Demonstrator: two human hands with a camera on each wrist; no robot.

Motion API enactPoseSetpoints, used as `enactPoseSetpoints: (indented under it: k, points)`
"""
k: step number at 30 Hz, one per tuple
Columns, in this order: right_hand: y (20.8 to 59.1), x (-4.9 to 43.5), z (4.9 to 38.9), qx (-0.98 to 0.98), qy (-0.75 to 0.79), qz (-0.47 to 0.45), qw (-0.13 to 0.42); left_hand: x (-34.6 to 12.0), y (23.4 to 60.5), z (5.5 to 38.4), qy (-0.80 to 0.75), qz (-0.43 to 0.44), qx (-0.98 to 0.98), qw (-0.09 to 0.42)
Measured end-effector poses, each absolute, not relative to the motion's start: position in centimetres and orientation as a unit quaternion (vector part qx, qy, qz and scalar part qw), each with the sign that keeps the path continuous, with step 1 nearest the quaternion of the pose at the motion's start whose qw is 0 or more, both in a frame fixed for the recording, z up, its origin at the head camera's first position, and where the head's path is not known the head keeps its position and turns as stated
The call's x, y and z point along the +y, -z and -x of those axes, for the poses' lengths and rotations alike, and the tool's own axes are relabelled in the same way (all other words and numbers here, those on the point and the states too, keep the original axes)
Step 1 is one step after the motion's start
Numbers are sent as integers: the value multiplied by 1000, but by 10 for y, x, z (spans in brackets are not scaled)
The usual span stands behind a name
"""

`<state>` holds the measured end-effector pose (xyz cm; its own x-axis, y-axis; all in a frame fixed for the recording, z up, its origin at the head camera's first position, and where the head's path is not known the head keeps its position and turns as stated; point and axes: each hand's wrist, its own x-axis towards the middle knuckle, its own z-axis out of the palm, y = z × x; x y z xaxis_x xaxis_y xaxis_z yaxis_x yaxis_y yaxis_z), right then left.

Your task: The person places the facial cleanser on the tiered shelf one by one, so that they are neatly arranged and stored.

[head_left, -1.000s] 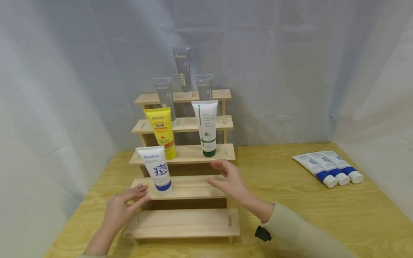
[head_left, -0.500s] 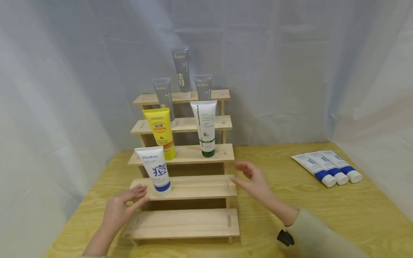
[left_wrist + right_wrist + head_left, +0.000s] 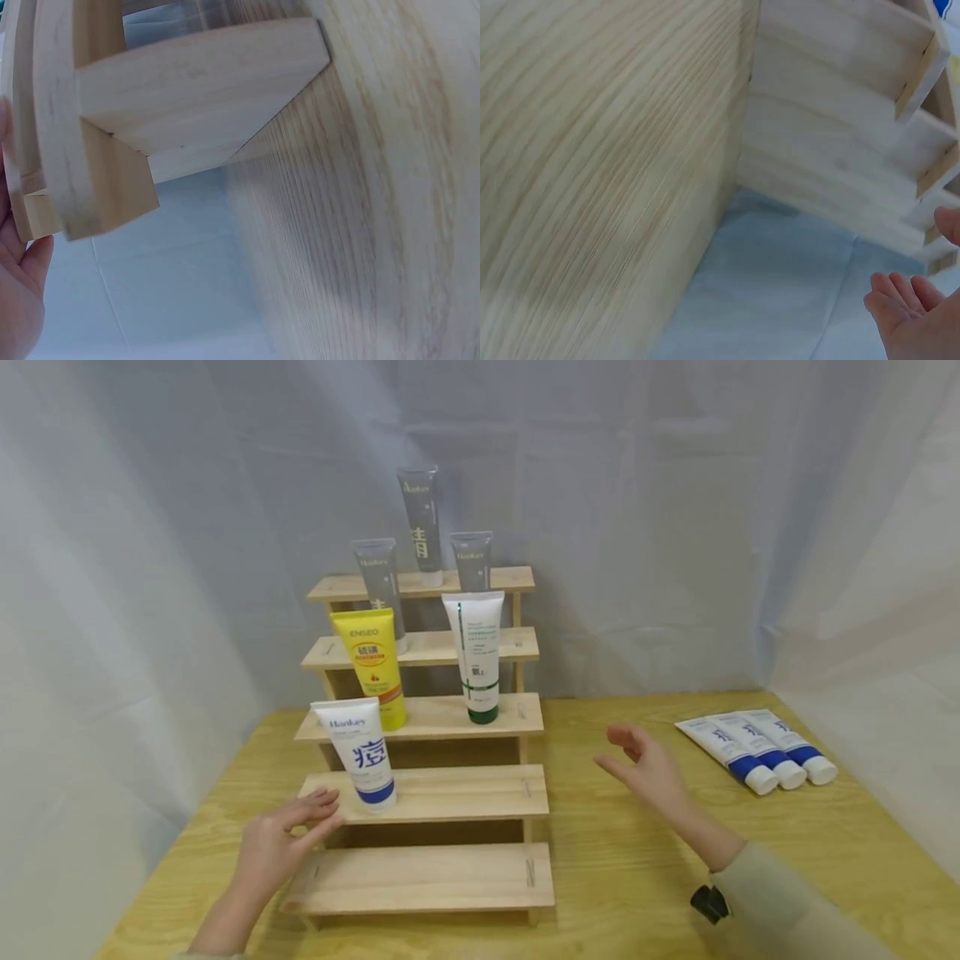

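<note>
wooden stand (image 3: 423, 881) on the table (image 3: 607, 877) carries six upright tubes (image 3: 369, 660); three lying tubes (image 3: 753, 746) at right seem left to place. the right hand (image 3: 654, 772), empty, has thumb and fingers apart; the left hand (image 3: 276, 842) touches a step's edge, pinching or not i cannot tell.

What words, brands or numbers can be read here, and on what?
"Hankey": all three grey tubes
"Hankey": standing white-and-blue tube
"痘": same tube
"ENSEO", last letter unsure: yellow tube
"硫磺": yellow tube
Grey tubes' large characters: unclear
White-and-green tube, three lying tubes: too small or blurred
Any other print: unreadable
</note>
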<state>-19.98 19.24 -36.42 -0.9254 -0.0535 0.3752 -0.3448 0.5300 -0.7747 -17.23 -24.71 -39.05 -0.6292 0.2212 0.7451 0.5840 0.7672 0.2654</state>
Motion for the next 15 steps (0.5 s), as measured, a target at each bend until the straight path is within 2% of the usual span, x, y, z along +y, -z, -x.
enactPoseSetpoints:
  k: [5,10,15]
  points:
    - [367,215,209,-870,-455,-90,168,-246,389,172,253,236,-866,360]
    - [371,239,217,-880,-423,-67,206,-245,388,171,248,236,-866,363]
    - [371,261,221,-894,-398,-36,201,-245,387,171,246,238,-866,366]
